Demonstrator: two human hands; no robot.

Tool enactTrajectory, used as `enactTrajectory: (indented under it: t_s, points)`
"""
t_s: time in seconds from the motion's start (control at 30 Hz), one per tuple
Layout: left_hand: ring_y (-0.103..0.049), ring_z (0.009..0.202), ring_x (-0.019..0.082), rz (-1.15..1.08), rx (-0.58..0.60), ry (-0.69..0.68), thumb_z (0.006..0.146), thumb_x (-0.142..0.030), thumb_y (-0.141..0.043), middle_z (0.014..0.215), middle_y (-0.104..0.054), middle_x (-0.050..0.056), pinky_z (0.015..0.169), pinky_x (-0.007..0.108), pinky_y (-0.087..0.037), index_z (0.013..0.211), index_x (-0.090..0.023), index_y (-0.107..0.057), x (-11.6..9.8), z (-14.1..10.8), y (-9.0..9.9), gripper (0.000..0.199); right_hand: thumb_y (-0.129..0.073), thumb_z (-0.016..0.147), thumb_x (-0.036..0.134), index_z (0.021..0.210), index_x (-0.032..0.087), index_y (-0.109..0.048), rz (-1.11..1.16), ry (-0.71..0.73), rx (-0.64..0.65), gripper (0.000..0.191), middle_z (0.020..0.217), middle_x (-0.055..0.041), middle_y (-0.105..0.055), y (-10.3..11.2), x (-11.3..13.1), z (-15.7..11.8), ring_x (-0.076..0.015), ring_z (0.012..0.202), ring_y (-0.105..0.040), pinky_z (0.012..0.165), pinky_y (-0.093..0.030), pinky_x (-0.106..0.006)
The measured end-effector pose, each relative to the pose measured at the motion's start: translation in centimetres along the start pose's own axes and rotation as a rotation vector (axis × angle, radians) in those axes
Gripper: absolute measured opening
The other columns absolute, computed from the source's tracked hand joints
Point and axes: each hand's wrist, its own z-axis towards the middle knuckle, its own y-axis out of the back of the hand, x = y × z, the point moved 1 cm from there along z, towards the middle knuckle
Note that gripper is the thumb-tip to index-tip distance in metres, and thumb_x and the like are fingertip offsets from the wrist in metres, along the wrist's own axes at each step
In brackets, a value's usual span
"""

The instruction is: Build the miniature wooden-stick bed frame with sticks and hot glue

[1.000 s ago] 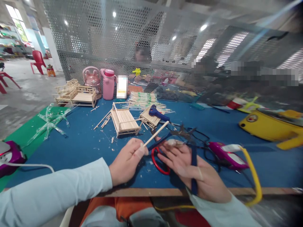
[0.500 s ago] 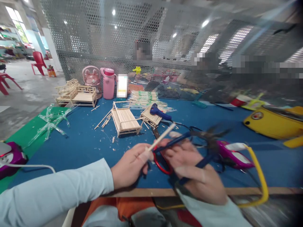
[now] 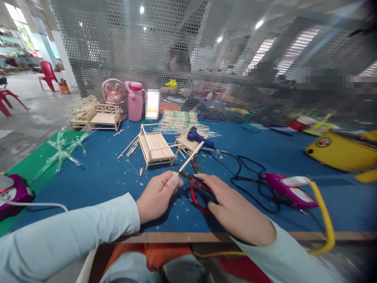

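Observation:
My left hand (image 3: 157, 196) pinches a thin wooden stick (image 3: 193, 155), which slants up and to the right from the fingertips. In my right hand (image 3: 235, 208) is a pair of pliers (image 3: 188, 177), its dark jaws at the stick just beyond my left fingers. Whether the jaws are closed on the wood I cannot tell. A pair of scissors with red handles (image 3: 194, 198) lies on the table under the pliers, partly hidden by my right hand. Beyond my hands stands a small stick-built bed frame (image 3: 157, 149). A blue glue gun (image 3: 200, 137) rests on a smaller stick panel (image 3: 185, 143).
Loose sticks (image 3: 132, 147) and bundled sticks (image 3: 179, 120) lie farther back. Stick-built furniture (image 3: 103, 118) and a pink bottle (image 3: 135, 104) stand at the back left. A black cord (image 3: 238, 169), a purple device (image 3: 290, 190) and a yellow pouch (image 3: 338, 151) occupy the right.
My right hand has turned over and moved left, bringing the plier jaws from pointing right to the stick. The stick's far end has shifted left and up.

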Motion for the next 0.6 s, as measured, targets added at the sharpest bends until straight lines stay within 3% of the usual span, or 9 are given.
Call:
enactTrajectory:
  t_s: [0.37,0.6]
  points:
    - [-0.035,0.056,0.01,0.049,0.03,-0.047,0.092,-0.037,-0.036,0.06,-0.041,-0.004,0.057,0.023,-0.031,0.078,-0.015,-0.054,0.14,-0.08,0.01,0.032,-0.042,0.063,0.007,0.119,0.018,-0.053,0.077,0.042,0.003,0.058,0.12,-0.01,-0.061,-0.1,0.25,0.02,-0.0237,0.114,-0.055,0.1,-0.04,-0.04]
    - [-0.043,0.067,0.012,0.018,0.052,-0.089,0.092,-0.035,-0.038,0.07,-0.048,-0.001,0.066,0.024,-0.036,0.081,-0.015,-0.054,-0.2,-0.48,-0.13,0.028,-0.043,0.066,0.01,0.103,0.021,-0.056,0.046,0.077,-0.023,0.041,0.102,-0.0078,-0.068,0.46,0.85,0.25,-0.0231,0.097,-0.063,0.083,-0.047,-0.035]
